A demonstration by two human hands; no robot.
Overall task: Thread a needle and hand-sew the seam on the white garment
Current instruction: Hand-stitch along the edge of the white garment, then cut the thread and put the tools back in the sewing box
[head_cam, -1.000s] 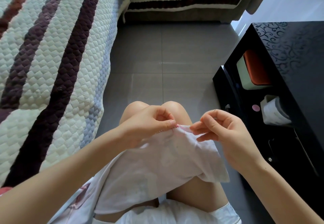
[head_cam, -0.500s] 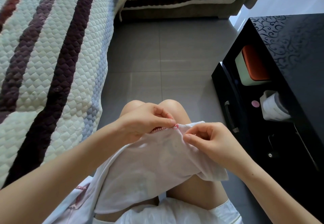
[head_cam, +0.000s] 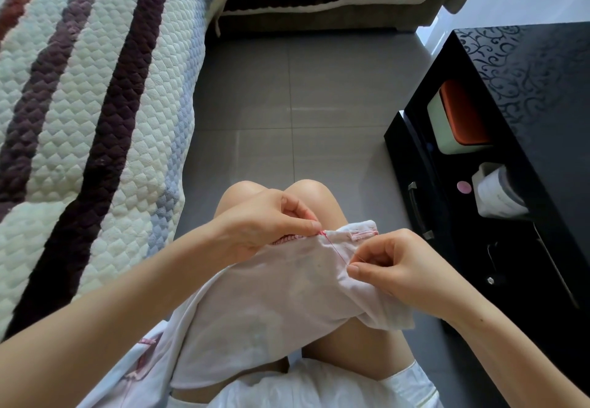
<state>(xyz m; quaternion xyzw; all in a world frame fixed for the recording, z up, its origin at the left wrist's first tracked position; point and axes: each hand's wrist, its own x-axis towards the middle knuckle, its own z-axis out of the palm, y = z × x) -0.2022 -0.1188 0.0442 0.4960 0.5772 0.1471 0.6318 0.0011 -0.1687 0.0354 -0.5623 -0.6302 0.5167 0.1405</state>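
White garment [head_cam: 271,305] lies draped over the person's bare knees, in the near middle. The left hand [head_cam: 265,222] pinches its far edge between thumb and forefinger, right at the pink-stitched seam [head_cam: 322,233]. From there a red thread [head_cam: 335,249] runs taut to the right hand [head_cam: 399,267], whose thumb and forefinger press together on it; the needle I cannot make out. A striped quilted cover [head_cam: 79,120] is on the left, a black table [head_cam: 542,88] on the right.

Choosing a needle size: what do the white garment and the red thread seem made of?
White garment: thin, soft cloth, perhaps cotton, matte; it drapes and looks slightly sheer. Red thread: fine sewing thread, fibre unclear; a thin taut line from seam to right hand.
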